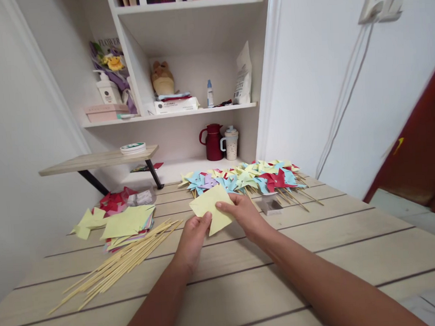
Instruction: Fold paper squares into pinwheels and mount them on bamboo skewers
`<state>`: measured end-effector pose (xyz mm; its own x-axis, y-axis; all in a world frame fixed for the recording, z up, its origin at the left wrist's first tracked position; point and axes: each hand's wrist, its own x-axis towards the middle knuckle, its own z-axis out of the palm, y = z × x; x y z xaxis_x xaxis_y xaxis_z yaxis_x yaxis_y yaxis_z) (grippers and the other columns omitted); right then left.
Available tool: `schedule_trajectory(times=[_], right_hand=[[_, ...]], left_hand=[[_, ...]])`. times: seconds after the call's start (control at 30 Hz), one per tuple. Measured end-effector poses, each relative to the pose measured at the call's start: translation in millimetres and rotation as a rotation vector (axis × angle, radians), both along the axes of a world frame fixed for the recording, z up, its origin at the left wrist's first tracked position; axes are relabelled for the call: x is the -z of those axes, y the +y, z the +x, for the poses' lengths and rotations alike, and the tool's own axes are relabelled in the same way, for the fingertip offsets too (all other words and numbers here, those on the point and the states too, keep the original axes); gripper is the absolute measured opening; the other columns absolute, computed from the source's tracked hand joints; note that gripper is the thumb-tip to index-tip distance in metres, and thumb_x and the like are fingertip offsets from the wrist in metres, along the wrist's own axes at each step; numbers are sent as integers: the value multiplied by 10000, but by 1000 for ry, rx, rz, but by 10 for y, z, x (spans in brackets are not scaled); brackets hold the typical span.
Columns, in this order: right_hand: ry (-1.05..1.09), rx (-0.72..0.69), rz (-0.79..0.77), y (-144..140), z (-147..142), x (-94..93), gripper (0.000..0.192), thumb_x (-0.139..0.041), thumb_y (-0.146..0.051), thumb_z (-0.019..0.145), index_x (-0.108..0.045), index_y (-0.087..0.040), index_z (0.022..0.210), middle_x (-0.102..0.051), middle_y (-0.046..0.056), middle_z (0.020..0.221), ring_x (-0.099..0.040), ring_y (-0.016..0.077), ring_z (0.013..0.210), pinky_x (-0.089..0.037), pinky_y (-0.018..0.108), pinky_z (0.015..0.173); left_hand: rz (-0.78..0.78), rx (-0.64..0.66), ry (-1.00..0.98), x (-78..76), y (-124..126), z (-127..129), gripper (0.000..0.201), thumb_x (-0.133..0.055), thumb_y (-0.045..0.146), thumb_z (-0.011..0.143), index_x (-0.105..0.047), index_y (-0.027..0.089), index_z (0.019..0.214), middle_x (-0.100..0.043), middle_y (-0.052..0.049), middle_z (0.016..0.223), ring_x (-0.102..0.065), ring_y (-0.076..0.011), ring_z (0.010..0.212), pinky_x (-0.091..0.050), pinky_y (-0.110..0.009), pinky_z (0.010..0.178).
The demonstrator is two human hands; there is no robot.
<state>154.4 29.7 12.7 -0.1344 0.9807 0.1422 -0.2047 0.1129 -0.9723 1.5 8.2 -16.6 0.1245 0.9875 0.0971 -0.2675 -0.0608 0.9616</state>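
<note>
A square of pale yellow paper (211,208), with slits running in from its corners, is held above the table. My left hand (192,237) pinches its lower left edge, thumb on top. On the right edge, my right hand (240,210) grips the same sheet, its thumb lying across the paper. The fingers beneath the sheet are mostly hidden. Left of my hands lie a stack of coloured paper (127,221), topped by yellow sheets, and a loose bundle of thin wooden sticks (126,260). Several finished paper pinwheels (243,178) on sticks are heaped behind my hands.
A small clear box (272,206) stands right of my hands. At the left, a raised wooden stand (104,159) overhangs red paper pieces (113,201) and a clear container (141,197). A red jug (214,142) and a cup (231,144) stand at the back.
</note>
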Motion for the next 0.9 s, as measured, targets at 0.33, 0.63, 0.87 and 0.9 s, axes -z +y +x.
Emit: schedule_trajectory(times=[0.33,0.63,0.87,0.9], right_hand=[[2,-46,-5,-32,18,-29,367,-758,-497,706,-691,-141,766,-703,52,683,-599,155,569,-456,282,570],[-50,-85,32,-63,21,-58,318,-755,-476,702,-676,-170,733,-706,41,661,-629,176,560,-479,294,548],[-169,31,60,-46,22,-50,266,-763,-397,671,-691,-154,751,-708,46,689,-620,179,595,-456,286,549],[-173,51,61,-47,22,-53,260,-759,-395,673,-689,-154,742,-704,43,678,-615,178,589,-448,284,547]], left_hand=[[-2,-14,23,-16,10,1,539,-737,612,687,-762,112,887,-743,-103,800,-643,-225,749,-470,-325,747],[-12,-11,-25,-66,-25,17,450,-740,553,714,-755,136,884,-760,-92,853,-672,-247,812,-496,-307,719],[12,-44,67,-46,-43,27,450,-709,579,738,-737,132,780,-730,-72,727,-636,-205,681,-474,-290,672],[21,-58,88,-50,-51,32,436,-703,570,750,-729,136,757,-724,-67,713,-631,-198,674,-474,-290,682]])
